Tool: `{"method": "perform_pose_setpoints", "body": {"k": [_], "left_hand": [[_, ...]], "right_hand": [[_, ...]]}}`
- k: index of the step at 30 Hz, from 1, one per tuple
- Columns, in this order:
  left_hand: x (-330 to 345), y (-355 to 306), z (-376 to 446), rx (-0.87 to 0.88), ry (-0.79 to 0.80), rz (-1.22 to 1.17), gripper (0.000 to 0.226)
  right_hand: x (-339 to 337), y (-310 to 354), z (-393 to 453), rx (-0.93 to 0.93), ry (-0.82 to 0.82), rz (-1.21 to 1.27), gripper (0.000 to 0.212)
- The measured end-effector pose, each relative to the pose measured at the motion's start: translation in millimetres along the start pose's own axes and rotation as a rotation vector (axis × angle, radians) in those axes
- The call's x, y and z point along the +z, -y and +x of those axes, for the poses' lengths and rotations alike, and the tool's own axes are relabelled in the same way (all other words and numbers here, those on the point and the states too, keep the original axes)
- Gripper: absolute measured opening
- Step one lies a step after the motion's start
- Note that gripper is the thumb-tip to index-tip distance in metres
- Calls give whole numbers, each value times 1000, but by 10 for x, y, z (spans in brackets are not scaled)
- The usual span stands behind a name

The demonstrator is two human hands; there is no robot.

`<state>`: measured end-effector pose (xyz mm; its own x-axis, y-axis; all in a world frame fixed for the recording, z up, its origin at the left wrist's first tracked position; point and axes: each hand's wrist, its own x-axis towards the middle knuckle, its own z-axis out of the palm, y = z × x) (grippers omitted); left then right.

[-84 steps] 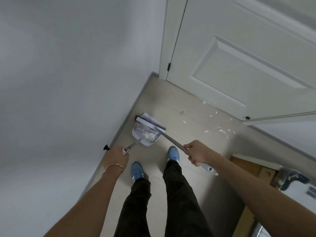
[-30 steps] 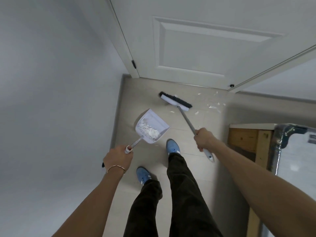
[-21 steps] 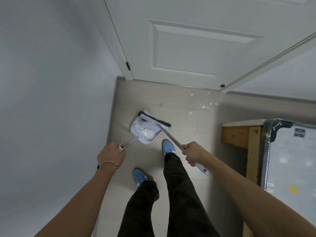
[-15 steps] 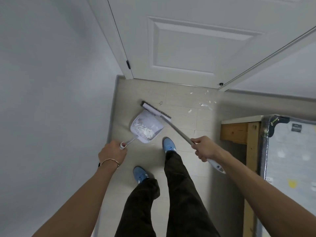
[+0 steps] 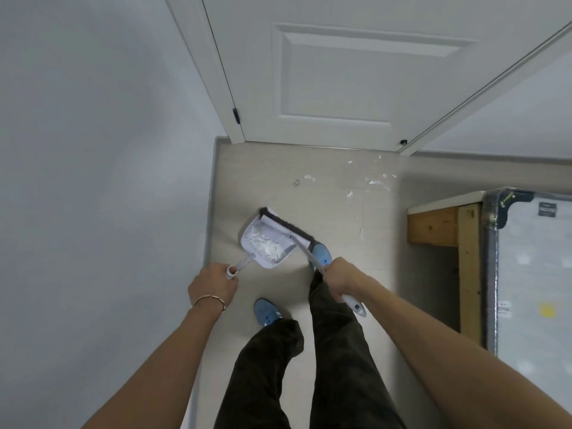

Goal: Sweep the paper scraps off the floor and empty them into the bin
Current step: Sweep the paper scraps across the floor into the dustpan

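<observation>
Left hand: clenched round the end of the pale handle of the white plastic dustpan, which it holds low over the floor with its open mouth turned toward the door.
Right hand: clenched round the grey shaft of the long-handled brush with a white head and dark bristles; the handle end sticks out behind the hand.
Brush against pan: the bristle head lies across the pan's mouth, touching its front lip, with its long axis running from upper left to lower right.
In the pan: a heap of white torn paper scraps sits toward the back wall.
Loose scraps on the floor: a scatter on the pale tiled floor near the white panelled door, ahead of both hands and off to the right, well apart from the pan.
Key relation: the loose scraps lie on the right hand's side, so the brush looks like the tool to go out to them and draw them leftward to the pan.
Bin: not in view.
Surroundings: a wooden frame and a wrapped white slab stand on the right.
</observation>
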<state>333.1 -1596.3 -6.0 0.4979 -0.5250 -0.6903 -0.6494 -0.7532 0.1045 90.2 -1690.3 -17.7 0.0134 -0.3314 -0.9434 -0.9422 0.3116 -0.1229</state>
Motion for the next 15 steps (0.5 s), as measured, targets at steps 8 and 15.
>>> {"method": "perform_pose_setpoints", "body": {"k": [8, 15], "left_hand": [[-36, 40, 9, 36, -12, 16, 26], [11, -391, 55, 40, -49, 34, 26]], "right_hand": [[-511, -573, -251, -26, -59, 200, 26], [-1320, -876, -28, 51, -250, 372, 35]]}}
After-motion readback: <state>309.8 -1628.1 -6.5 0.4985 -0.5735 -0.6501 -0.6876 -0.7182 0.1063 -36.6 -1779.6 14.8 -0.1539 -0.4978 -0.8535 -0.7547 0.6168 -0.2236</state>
